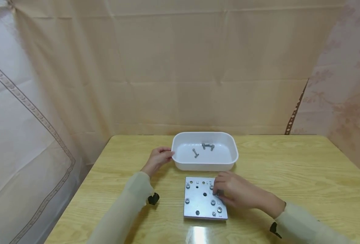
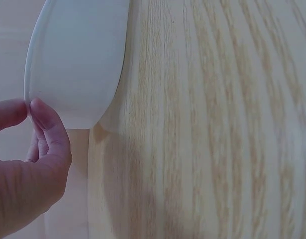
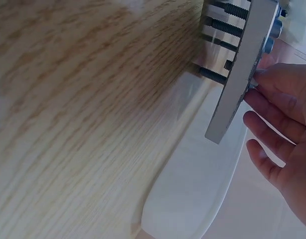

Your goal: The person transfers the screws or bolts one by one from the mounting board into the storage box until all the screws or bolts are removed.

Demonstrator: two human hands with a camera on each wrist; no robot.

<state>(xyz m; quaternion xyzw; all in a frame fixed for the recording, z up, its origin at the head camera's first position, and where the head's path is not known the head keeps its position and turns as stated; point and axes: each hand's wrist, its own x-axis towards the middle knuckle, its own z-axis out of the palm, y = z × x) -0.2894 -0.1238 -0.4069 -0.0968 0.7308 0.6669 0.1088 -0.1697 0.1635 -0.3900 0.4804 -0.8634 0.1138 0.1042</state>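
1. Pale sleeves lay across the lower frame, over the yellow bench.
2. Metal plate, lower centre: looked heavy, stiff, smooth; best held by its side edges, clear of the bolt heads.
3. Right hand, at the plate's right side: grip seemed to pinch a bolt there, small, hard, probably slick; its head offered the surest hold.
4. Left hand: grip pinched the left rim of the white tray, mid-frame; tray likely light, faintly flexible. Loose bolts lay inside.

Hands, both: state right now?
Left hand: closed, pinching the white tray at its rim.
Right hand: at the metal plate; whether it pinches anything can't be told.
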